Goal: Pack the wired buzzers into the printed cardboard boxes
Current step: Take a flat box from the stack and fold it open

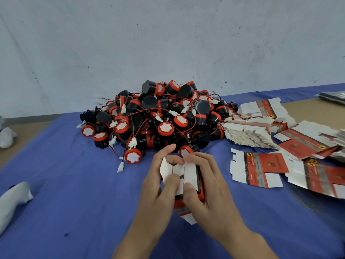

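– Between my two hands, low over the blue desk (74, 202), is one printed cardboard box (190, 173), its white end flaps up and spread.

– How are your fingers set?

– My left hand (160, 186) grips the box's left side, with the thumb pressed on a flap and the forefinger raised over the top. My right hand (207, 186) wraps the red right side, thumb on a white panel, fingers (201, 159) curled over the far edge. Both are narrow, closed round the box.

– And the buzzers?

– Just beyond my fingertips is a heap of wired buzzers (158, 116): black bodies, red caps, red wires with white plugs. The nearest buzzer (186, 150) lies almost against my right fingers. A face-up buzzer (133, 156) lies at the heap's near edge, beyond and left of my left hand. Whether one is inside the box, I can't tell.

– Anything else?

– Right of my right hand a flat unfolded box (257, 169) lies on the desk, with stacks of flat boxes (248, 131) beyond it. Far left of my left hand lies a white cloth bundle (13, 199).
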The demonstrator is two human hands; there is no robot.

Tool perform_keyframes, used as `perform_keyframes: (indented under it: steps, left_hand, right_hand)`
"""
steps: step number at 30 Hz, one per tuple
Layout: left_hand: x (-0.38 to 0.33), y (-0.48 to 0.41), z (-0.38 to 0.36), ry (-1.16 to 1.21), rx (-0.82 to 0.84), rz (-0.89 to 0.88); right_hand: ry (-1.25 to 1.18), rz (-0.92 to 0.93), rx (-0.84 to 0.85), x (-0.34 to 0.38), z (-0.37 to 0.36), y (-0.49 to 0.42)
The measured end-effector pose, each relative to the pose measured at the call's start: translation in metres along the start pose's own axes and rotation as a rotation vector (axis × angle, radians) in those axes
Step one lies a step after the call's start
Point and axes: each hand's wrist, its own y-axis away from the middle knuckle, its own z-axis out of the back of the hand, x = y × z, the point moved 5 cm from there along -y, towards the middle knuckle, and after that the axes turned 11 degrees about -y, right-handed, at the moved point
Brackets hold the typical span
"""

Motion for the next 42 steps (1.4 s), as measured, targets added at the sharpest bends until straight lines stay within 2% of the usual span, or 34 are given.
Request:
perform_keyframes:
  steps: [9,22,32,42]
  left_hand:
    - [0.005,0.000,-0.007,0.063,-0.026,0.030]
    - [0.000,0.008,-0.017,0.143,0.087,-0.050]
    - [0.003,0.008,-0.015,0.009,-0.017,-0.125]
    - [0.002,0.009,-0.014,0.015,-0.059,-0.132]
  right_hand:
    - [0.046,0.036,-0.014,0.002,0.000,-0.003]
    - [-0.044,0.079,-0.089,0.006,0.005,-0.004]
    - [-0.050,0.102,-0.105,0.008,0.000,-0.002]
    - [-0.061,0.118,-0.087,0.013,0.002,-0.004]
